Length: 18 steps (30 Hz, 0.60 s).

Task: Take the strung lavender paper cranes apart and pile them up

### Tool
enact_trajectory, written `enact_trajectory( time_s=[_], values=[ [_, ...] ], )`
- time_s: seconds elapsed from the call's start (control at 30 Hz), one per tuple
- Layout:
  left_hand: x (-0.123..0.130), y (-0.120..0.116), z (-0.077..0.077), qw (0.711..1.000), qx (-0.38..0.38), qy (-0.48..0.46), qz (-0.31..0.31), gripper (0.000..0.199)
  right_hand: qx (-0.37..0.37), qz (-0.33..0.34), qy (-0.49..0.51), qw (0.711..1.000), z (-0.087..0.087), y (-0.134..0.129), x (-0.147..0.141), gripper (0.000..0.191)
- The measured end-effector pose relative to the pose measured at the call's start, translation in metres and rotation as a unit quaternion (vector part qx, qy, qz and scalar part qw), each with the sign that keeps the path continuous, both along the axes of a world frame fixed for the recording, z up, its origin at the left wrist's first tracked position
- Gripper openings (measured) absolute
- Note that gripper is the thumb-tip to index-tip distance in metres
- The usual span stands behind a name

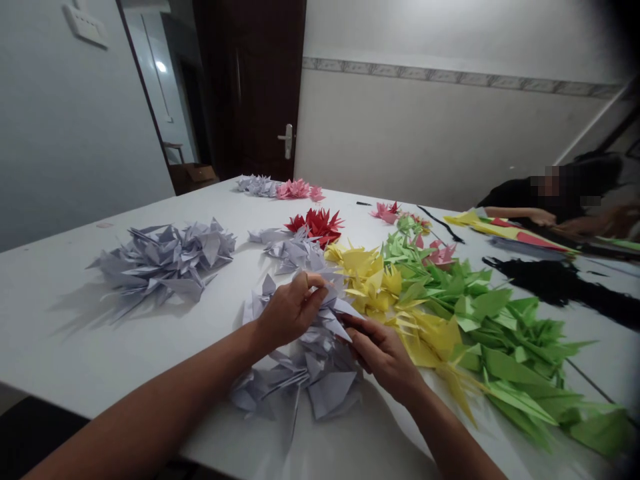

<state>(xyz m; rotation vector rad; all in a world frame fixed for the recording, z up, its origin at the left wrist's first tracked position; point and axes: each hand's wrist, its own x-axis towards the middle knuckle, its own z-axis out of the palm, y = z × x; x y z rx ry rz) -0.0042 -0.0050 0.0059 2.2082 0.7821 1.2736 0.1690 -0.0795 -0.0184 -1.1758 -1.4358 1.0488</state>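
Over the near middle of the table, my left hand [293, 307] is closed, thumb and fingers pinched at a pale lilac folded paper piece [336, 308]. My right hand [383, 350] grips the same piece from the right, its fingers bent around a pointed end. Part of the paper is hidden behind my fingers. Beneath both hands lies a heap of similar lilac folded papers [320, 380] with sharp points. Yellow folded papers [423, 333] are just to the right of my right hand.
A larger lilac heap [170, 260] stands left on the white table [65, 293]. Red [317, 225], pink [294, 189] and green folded papers [480, 307] lie farther back and right. Black stringy material [555, 283] is at right, near another person's hand [543, 217] and flat coloured papers.
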Motion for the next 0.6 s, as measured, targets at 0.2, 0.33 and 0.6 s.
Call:
enact_trajectory(
  time_s=[0.2, 0.33, 0.6],
  values=[
    [-0.0007, -0.0013, 0.0012, 0.999, 0.035, 0.002, -0.018, 0.01, -0.082, -0.013, 0.089, 0.993, 0.0038, -0.0001, -0.0043, 0.038],
    [-0.0003, -0.0026, 0.0017, 0.996, 0.08, 0.019, -0.034, 0.011, -0.097, -0.002, 0.109, 0.989, 0.005, 0.0006, -0.0053, 0.038],
    [0.0018, -0.0037, 0.0062, 0.973, 0.215, 0.029, -0.079, 0.011, -0.1, -0.036, 0.089, 0.99, 0.0072, 0.0016, -0.0052, 0.042]
  ],
)
